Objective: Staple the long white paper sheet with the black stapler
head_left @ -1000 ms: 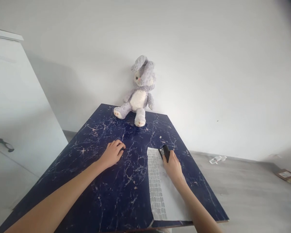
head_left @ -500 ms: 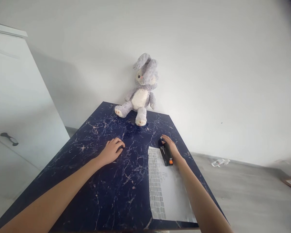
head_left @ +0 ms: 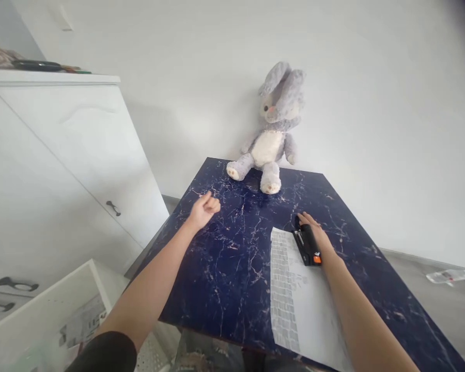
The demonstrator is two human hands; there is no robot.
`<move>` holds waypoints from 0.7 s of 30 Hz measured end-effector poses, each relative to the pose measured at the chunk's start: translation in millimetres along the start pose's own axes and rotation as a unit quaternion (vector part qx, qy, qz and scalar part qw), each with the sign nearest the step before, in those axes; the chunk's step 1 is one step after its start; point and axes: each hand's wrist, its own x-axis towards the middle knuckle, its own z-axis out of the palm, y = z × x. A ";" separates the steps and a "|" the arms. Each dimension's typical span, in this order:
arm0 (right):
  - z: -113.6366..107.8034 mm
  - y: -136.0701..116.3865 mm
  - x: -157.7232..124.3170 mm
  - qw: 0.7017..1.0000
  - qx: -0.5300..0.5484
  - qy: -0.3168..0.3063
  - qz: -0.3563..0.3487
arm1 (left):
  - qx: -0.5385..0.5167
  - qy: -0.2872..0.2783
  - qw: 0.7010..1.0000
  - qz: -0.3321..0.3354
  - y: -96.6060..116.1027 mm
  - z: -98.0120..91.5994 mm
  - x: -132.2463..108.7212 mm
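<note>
My left hand is above the left part of the dark blue marbled table, its fingers curled in; anything inside it is hidden. My right hand grips the black stapler from its right side, fingers near its far end. The stapler has an orange part at its near end and lies over the top of a white paper sheet. A strip of grey block-like marks runs down the sheet's left side, and the sheet reaches the table's near edge.
A grey plush rabbit sits at the table's back edge against the wall. White cabinets stand at the left, with an open white drawer or bin low beside the table. Clear plastic packaging lies on the floor at the right.
The view has turned left, bringing more of the cabinets into sight. My left hand has lifted and its fingers have curled in. My right hand stays at the stapler on the sheet.
</note>
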 end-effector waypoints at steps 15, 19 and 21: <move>91.9 -300.0 32.9 0.999 -0.015 -0.018 -0.031 | -0.143 0.035 0.989 0.028 24.4 -40.3 -8.1; 90.8 -322.8 42.0 0.999 -0.022 -0.005 -0.028 | -0.115 0.032 0.992 0.046 23.1 -43.6 -4.3; 88.6 -326.3 45.7 0.999 -0.028 -0.006 -0.026 | -0.102 0.039 0.993 0.046 21.7 -44.3 -1.6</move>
